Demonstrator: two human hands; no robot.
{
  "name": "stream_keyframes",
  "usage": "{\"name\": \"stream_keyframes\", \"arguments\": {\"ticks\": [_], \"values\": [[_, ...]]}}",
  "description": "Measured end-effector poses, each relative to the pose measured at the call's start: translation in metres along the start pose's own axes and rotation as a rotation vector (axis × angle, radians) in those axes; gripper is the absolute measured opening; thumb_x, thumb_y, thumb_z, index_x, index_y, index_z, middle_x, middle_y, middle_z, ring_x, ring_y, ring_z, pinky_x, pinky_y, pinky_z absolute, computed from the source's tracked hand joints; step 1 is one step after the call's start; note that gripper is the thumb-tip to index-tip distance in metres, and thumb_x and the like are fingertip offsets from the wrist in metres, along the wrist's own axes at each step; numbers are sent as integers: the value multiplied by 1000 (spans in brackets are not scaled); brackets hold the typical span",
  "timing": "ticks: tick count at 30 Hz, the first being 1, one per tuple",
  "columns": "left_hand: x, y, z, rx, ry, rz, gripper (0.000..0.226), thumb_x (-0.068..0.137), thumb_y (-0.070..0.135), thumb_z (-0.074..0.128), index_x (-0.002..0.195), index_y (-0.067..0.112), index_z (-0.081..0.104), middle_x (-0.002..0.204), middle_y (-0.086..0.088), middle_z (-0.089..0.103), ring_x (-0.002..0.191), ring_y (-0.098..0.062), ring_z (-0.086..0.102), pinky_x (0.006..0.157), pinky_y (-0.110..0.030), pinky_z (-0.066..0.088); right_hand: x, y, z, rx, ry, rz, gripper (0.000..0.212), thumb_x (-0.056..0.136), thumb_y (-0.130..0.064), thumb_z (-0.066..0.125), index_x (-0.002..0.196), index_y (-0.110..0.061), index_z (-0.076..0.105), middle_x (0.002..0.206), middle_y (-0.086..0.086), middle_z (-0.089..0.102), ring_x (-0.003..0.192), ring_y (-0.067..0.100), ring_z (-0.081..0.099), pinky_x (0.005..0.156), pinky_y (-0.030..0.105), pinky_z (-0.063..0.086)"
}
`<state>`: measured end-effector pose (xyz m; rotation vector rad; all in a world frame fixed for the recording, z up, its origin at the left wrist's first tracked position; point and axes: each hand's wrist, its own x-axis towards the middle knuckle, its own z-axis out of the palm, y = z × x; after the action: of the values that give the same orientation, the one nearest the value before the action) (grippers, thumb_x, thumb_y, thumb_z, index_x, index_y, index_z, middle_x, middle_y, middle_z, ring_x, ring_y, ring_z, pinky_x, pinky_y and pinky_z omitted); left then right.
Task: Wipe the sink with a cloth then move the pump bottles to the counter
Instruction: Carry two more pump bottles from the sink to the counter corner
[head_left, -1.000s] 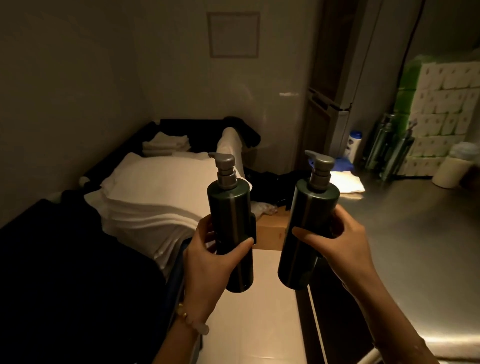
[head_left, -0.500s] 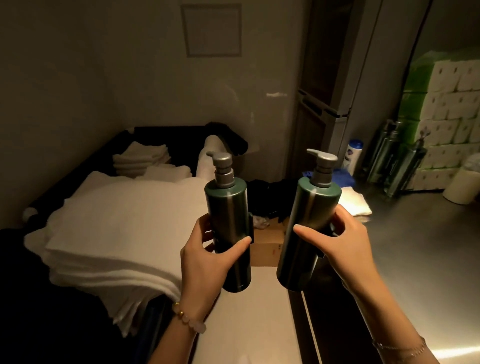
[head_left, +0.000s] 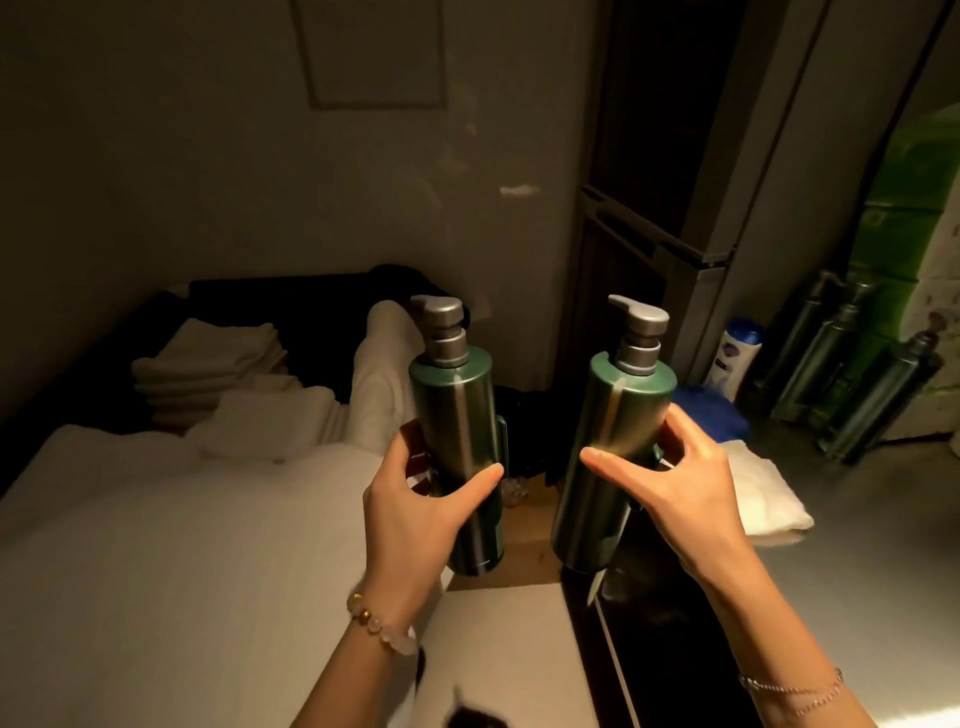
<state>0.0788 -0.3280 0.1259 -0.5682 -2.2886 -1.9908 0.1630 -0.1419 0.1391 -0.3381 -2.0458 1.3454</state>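
Note:
Two dark green metal pump bottles with grey pump heads are held upright in the air, side by side. My left hand (head_left: 415, 499) grips the left pump bottle (head_left: 454, 415) around its middle. The right pump bottle (head_left: 618, 415), tilted slightly, is gripped by my right hand (head_left: 685, 483) at mid-height. Both hang above a pale surface (head_left: 509, 649) and a small wooden patch. The steel counter (head_left: 872, 587) lies to the right. A folded white cloth (head_left: 763, 493) rests on the counter behind my right hand. No sink is in view.
Stacks of folded white towels (head_left: 171, 519) fill the left side, with smaller piles (head_left: 208, 364) behind. Several more dark pump bottles (head_left: 852, 384) and a white-and-blue bottle (head_left: 732, 353) stand at the counter's back, next to green packs of tissue (head_left: 904, 218). A blue item (head_left: 711, 415) sits behind the cloth.
The view has shifted forward and left, so the towel stack looms larger. Both hands keep the same grip on the bottles, which stay side by side.

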Motion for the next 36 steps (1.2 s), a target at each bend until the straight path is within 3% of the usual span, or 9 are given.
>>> {"name": "stream_keyframes", "arguments": {"ticks": [9, 12, 15, 17, 20, 23, 30, 33, 36], "values": [[84, -17, 23, 18, -16, 41, 51, 64, 23, 81, 107, 32, 54, 96, 23, 60, 88, 17, 54, 68, 1, 41, 84, 27, 14, -9, 44, 1, 45, 55, -43, 76, 96, -39, 58, 89, -31, 65, 93, -9, 59, 72, 2, 44], [111, -22, 38, 23, 6, 45, 50, 64, 25, 80, 101, 41, 50, 97, 26, 57, 89, 20, 52, 68, 3, 39, 115, 40, 13, -14, 39, -5, 51, 57, -43, 77, 103, -29, 60, 98, -16, 67, 99, 4, 60, 81, 15, 45], [138, -21, 56, 1, 22, 47, 54, 60, 34, 78, 107, 35, 54, 100, 22, 60, 91, 15, 54, 69, 1, 41, 149, 51, 12, -5, 19, -8, 52, 60, -40, 78, 106, -22, 61, 102, -7, 67, 103, 11, 60, 90, 31, 48], [156, -19, 69, -16, 22, 65, 57, 57, 37, 76, 110, 29, 56, 101, 20, 62, 93, 11, 57, 71, -1, 42, 171, 57, 11, 9, 8, -10, 51, 59, -43, 77, 104, -26, 61, 101, -8, 67, 103, 10, 60, 92, 34, 48], [183, -17, 92, -25, 5, 88, 56, 57, 37, 76, 110, 30, 57, 97, 24, 65, 95, 9, 57, 73, -3, 43, 201, 67, 3, 31, 12, 9, 49, 55, -49, 75, 99, -33, 60, 99, -11, 67, 100, 6, 60, 89, 27, 46], [205, -16, 120, -40, -27, 85, 55, 57, 35, 77, 107, 35, 55, 99, 32, 62, 94, 11, 58, 73, -4, 44, 222, 76, -11, 47, 32, 28, 48, 54, -46, 75, 97, -33, 60, 95, -14, 68, 94, -3, 60, 76, 8, 44], [239, -19, 187, -109, -202, 44, 54, 58, 30, 81, 107, 30, 59, 98, 28, 64, 91, 7, 61, 76, -11, 49, 244, 105, -56, 20, 176, 88, 44, 55, -41, 78, 95, -34, 61, 92, -22, 68, 90, -3, 62, 74, 7, 47], [252, -19, 217, -152, -324, 15, 48, 63, 15, 83, 103, 29, 60, 95, 24, 67, 87, 4, 63, 71, -10, 49, 248, 112, -72, 15, 278, 106, 43, 58, -27, 82, 97, -24, 64, 91, -21, 69, 86, -5, 63, 70, 2, 44], [266, -19, 247, -189, -443, -18, 49, 61, 16, 84, 104, 28, 62, 96, 18, 69, 90, -2, 66, 77, -22, 52, 248, 116, -84, -5, 372, 141, 38, 61, -14, 83, 94, -21, 65, 89, -18, 70, 82, -7, 63, 68, 2, 43]]}}
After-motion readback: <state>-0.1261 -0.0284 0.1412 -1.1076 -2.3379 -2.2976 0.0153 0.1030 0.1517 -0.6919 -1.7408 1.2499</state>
